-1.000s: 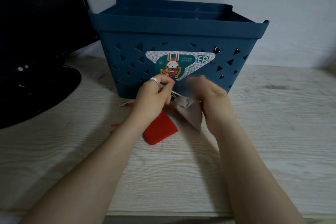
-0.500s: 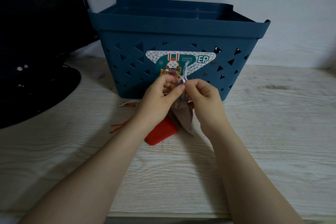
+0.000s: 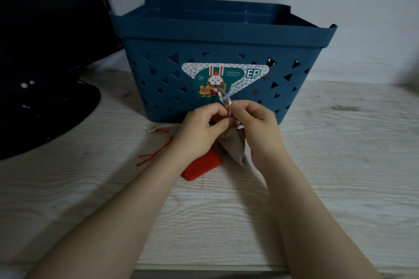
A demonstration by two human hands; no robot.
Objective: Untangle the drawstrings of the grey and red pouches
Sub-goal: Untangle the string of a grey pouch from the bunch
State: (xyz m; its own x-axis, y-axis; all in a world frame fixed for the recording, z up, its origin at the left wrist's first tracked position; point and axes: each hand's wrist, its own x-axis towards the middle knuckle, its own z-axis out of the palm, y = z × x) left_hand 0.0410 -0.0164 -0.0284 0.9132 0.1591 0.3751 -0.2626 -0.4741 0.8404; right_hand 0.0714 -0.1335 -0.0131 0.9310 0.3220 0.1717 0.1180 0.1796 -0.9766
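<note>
Both hands have closed in from a spread pull a second ago to a tight pinch together in front of the basket point(image 3: 217, 36), and barely shifted over the last half second, so the work reads as moved from tugging apart to picking at one spot. Basket is the landmark: blue, triangle cutouts, sticker on its front wall, standing on the pale wood table point(image 3: 340, 154). Left of the basket sits a dark monitor base point(image 3: 45, 108). Left hand point(image 3: 199, 129) and right hand point(image 3: 256, 124) are just in front of the basket's lower front wall, fingertips touching each other, both curled and pinching a pale cord point(image 3: 225, 103) whose loop rises above the fingers, against the sticker. Grey pouch point(image 3: 233, 147) hangs from under the pinch, between the two wrists, lifted compared with a second ago. Red pouch point(image 3: 201, 167) lies on the table in front of the basket, partly under the left wrist and touching the grey one. Red cord ends point(image 3: 149, 157) trail on the table to the left of the left wrist; a small pale cord end point(image 3: 158, 128) lies nearer the basket's left front corner. Knot itself is hidden by the fingers. My read: tangle not yet freed, since the pouches sit bunched together; next move likely feeds the loop through.
</note>
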